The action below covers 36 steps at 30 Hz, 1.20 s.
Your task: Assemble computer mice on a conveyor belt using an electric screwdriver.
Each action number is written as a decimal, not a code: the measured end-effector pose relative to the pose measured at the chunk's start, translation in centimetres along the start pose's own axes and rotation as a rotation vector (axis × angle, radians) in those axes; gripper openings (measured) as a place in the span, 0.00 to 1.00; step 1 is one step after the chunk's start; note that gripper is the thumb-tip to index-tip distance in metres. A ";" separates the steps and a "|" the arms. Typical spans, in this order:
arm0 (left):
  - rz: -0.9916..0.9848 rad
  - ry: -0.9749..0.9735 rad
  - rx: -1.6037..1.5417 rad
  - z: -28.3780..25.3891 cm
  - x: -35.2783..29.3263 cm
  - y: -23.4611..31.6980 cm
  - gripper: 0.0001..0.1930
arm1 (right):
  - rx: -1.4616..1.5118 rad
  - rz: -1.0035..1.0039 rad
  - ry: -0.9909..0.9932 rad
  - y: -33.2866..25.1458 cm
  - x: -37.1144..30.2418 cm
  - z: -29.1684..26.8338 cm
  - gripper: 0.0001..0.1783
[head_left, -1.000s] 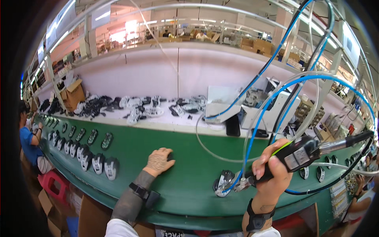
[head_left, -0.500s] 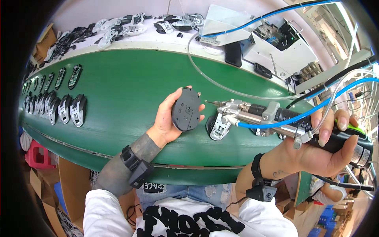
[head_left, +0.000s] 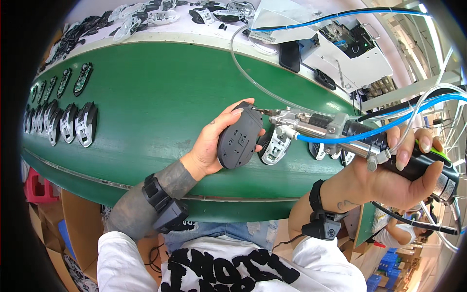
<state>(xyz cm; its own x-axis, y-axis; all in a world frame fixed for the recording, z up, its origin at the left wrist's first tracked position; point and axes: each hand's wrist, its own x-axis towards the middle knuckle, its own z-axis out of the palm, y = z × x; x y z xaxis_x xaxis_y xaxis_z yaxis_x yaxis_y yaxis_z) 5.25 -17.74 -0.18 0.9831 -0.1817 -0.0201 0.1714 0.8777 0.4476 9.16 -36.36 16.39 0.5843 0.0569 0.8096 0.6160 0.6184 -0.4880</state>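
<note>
Mouse base [head_left: 240, 140] has met the power screwdriver [head_left: 335, 128], tip at the base's 1 o'clock edge. Left hand [head_left: 208, 145] grips the base, right hand [head_left: 382, 185] the screwdriver, fingers curled.

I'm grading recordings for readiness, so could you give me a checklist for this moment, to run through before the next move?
1. Shell held: ok, the left hand grips it.
2. Shell raised off the green surface: ok.
3. Driver held: ok, the right hand is around its black body.
4. Driver tip at the shell: ok, it meets the upper right edge.
5. Screw seated at the tip: cannot tell, too small.
6. Blue hose clear of the shell: ok, it runs off to the right.
</note>
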 end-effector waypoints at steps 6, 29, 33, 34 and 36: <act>0.002 -0.002 0.011 0.5 -0.3 -0.2 0.26 | -0.011 -0.007 0.001 -0.1 -0.1 -0.1 0.16; 0.118 0.082 -0.009 0.5 -0.3 0.2 0.24 | -0.040 -0.005 0.097 0.3 0.2 -0.2 0.14; 0.091 0.086 -0.014 0.6 -0.4 0.2 0.24 | -0.035 -0.002 0.112 0.3 0.3 -0.1 0.14; 0.091 0.086 -0.014 0.6 -0.5 0.1 0.24 | -0.035 -0.002 0.111 0.4 0.3 -0.3 0.14; 0.100 0.083 -0.010 0.8 -0.5 0.1 0.25 | 0.015 0.013 0.074 0.5 0.3 -0.8 0.17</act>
<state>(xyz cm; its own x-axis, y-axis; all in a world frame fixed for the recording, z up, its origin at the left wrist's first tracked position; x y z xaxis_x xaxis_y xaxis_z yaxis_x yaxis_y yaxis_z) 4.71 -17.94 0.55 0.9972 -0.0561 -0.0495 0.0723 0.8943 0.4417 10.02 -36.65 16.12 0.6299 0.0075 0.7766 0.6001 0.6300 -0.4929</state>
